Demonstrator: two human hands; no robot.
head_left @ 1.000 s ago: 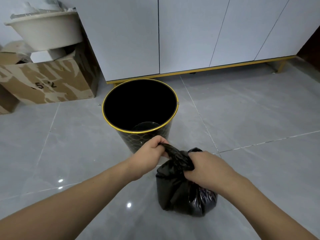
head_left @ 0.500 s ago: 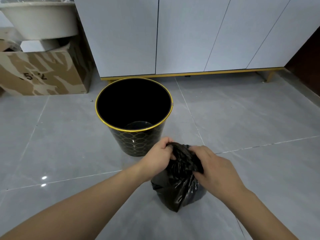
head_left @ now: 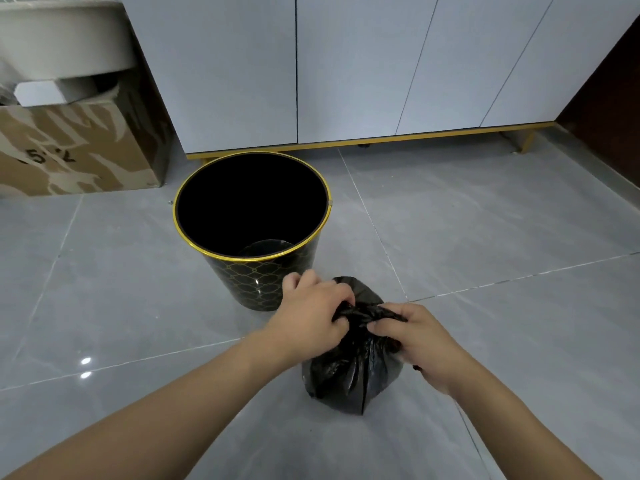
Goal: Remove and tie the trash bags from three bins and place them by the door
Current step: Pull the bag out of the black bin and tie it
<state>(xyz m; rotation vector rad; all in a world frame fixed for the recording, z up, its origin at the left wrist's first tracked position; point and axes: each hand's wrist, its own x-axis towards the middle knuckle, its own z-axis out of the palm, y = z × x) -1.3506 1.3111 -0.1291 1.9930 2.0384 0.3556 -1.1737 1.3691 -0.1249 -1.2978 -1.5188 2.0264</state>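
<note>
One black trash bag (head_left: 349, 379) is in view, and it is already out of its bin: it stands on the grey tiled floor (head_left: 502, 341) in the lower middle of the frame, just below and to the right of the bin. Both hands work at its gathered neck. The left hand (head_left: 311, 317) has its fingers curled into the twisted plastic at the top, and the right hand (head_left: 419, 341) pinches the same bunch from the other side, so each hand grips the bag. I judge that the knot is being made now; whether it is finished I cannot tell, because the fingers cover it.

One bin (head_left: 252, 233) is visible, black with a gold rim, in the middle of the frame. It has no liner over its rim and looks empty inside. So, of the three bins in the task, the removing is done for this one and the tying is in progress. The carrying to the door is left, and no door shows here. The other two bins are not in view, so their state is unknown.

Also counted: one white cabinet (head_left: 346, 64) along the top, one cardboard box (head_left: 69, 154) in the upper left, and one pale basin (head_left: 62, 39) on it.
</note>
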